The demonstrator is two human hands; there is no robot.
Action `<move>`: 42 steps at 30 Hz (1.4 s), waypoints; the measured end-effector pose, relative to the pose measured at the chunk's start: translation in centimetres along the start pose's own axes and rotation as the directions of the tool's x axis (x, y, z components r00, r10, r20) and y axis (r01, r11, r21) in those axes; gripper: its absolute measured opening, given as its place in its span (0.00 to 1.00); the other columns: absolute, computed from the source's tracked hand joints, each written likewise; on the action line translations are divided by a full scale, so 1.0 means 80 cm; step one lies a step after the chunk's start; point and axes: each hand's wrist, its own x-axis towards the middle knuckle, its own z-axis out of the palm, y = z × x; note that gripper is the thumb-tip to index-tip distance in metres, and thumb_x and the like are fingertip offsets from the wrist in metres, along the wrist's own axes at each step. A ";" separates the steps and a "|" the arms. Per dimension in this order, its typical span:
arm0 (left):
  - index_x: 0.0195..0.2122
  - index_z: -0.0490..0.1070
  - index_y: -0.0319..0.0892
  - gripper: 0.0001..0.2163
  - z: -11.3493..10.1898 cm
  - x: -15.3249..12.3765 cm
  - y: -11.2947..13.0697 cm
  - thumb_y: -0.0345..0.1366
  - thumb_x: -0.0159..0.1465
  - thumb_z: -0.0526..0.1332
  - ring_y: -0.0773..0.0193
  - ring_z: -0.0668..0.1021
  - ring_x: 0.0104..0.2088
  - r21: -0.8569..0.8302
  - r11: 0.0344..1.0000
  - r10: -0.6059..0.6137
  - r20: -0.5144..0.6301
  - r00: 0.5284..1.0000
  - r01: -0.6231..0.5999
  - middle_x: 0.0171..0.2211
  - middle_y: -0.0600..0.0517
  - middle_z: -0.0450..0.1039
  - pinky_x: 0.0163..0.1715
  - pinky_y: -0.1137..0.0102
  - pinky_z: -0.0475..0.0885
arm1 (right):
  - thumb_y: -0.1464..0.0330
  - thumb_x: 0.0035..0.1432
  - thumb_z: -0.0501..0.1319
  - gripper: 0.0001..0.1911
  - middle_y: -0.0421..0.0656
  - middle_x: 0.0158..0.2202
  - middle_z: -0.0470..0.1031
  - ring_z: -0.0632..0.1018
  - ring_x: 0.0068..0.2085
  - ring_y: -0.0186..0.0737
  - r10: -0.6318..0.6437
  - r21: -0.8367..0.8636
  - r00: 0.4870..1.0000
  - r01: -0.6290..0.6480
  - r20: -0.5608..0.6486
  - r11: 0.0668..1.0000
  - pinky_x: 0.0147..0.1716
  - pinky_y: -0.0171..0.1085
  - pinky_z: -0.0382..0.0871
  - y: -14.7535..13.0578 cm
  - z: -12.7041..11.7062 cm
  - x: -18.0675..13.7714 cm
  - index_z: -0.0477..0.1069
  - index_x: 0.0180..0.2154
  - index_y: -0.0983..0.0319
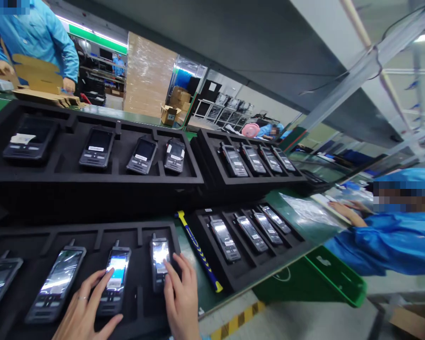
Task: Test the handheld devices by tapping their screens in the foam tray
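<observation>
A black foam tray (92,231) lies nearest me with several handheld phones in its slots. My left hand (83,311) rests on the tray, its fingertips touching the phone with the lit blue screen (115,278). My right hand (180,297) lies flat beside and partly over the rightmost phone (159,259), fingers together along its edge. Neither hand grips a phone.
More foam trays with phones sit behind (92,179), at the right (248,264) and at the back right (251,182). A blue-and-yellow mallet (198,250) lies on the green belt between trays. One blue-coated person works at the right (386,241), another with cardboard (38,75) at the far left.
</observation>
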 end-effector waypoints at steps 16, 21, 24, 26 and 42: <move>0.61 0.60 0.51 0.27 -0.007 0.007 0.028 0.43 0.60 0.58 0.52 0.77 0.52 0.018 0.998 -0.050 -0.111 0.993 0.052 0.56 0.44 0.69 0.49 0.56 0.78 | 0.72 0.51 0.59 0.19 0.46 0.59 0.66 0.63 0.63 0.54 -0.243 0.081 0.967 0.236 0.083 0.968 0.52 0.58 0.71 -0.063 0.052 -0.026 0.74 0.44 0.51; 0.60 0.61 0.50 0.26 -0.015 0.012 0.030 0.41 0.59 0.58 0.54 0.80 0.47 0.050 0.998 0.039 -0.174 0.984 -0.030 0.53 0.44 0.72 0.43 0.61 0.81 | 0.67 0.53 0.62 0.14 0.47 0.55 0.72 0.71 0.58 0.54 -0.386 0.020 0.915 0.386 0.119 0.922 0.47 0.53 0.76 -0.066 0.050 -0.013 0.75 0.43 0.54; 0.60 0.61 0.51 0.26 -0.017 0.013 0.029 0.41 0.60 0.59 0.54 0.79 0.48 0.046 0.999 0.021 -0.168 0.986 -0.014 0.53 0.44 0.72 0.43 0.61 0.80 | 0.68 0.55 0.58 0.09 0.47 0.53 0.74 0.71 0.57 0.54 -0.291 0.053 0.957 0.290 0.020 0.956 0.49 0.55 0.74 -0.074 0.058 -0.014 0.75 0.38 0.56; 0.60 0.62 0.51 0.26 -0.016 0.012 0.029 0.43 0.60 0.59 0.53 0.79 0.49 0.034 0.999 -0.014 -0.151 0.988 0.019 0.53 0.44 0.71 0.45 0.60 0.80 | 0.69 0.55 0.57 0.09 0.47 0.54 0.74 0.70 0.59 0.54 -0.227 0.081 0.974 0.225 0.010 0.971 0.51 0.57 0.72 -0.078 0.061 -0.017 0.75 0.37 0.56; 0.61 0.61 0.50 0.26 -0.015 0.010 0.032 0.43 0.60 0.58 0.52 0.75 0.54 -0.045 0.987 -0.154 -0.029 0.988 0.153 0.57 0.44 0.68 0.52 0.55 0.76 | 0.72 0.54 0.60 0.11 0.46 0.55 0.73 0.69 0.60 0.53 -0.188 0.082 0.973 0.178 0.134 0.981 0.54 0.56 0.70 -0.082 0.053 -0.019 0.74 0.39 0.54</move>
